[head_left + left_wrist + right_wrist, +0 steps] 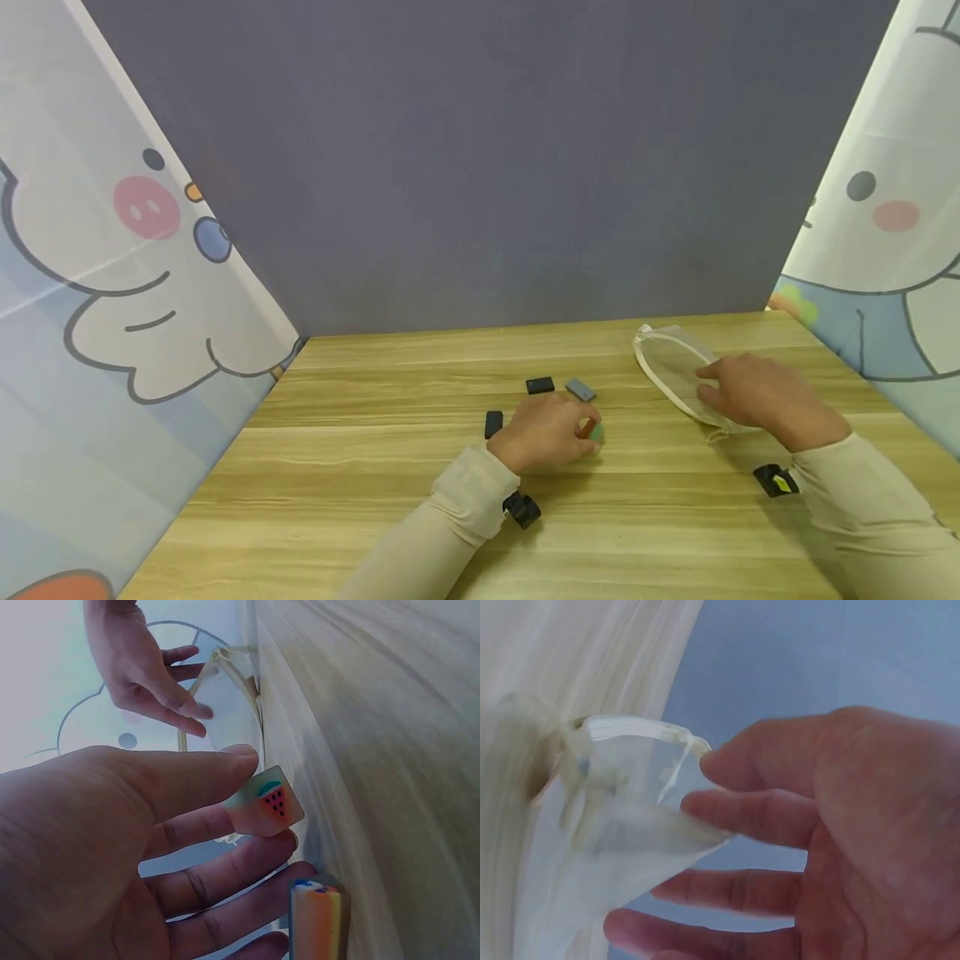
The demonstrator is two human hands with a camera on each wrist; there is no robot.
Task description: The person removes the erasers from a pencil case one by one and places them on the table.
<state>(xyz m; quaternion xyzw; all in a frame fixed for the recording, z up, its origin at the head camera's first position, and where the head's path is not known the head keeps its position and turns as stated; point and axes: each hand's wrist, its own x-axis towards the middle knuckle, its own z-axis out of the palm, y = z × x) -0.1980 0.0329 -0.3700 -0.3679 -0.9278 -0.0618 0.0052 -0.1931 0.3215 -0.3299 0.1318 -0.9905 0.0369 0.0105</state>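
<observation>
My left hand [550,431] pinches a small block [274,802] between thumb and fingers, just above the wooden table. The block fades from green to red and carries a watermelon slice picture on one face. Over on the right, a pale mesh drawstring bag [671,371] lies on its side with its mouth towards the left. My right hand [757,396] holds the upper rim between thumb and index finger, so the mouth gapes; the other fingers are spread beside the mesh, as the right wrist view shows.
Near my left hand lie a black piece [540,385], a grey piece [580,389] and a second dark piece [493,424]. The left wrist view shows a piece with an orange side [315,919] by the fingertips. A dark panel [480,167] stands along the table's [360,417] far edge.
</observation>
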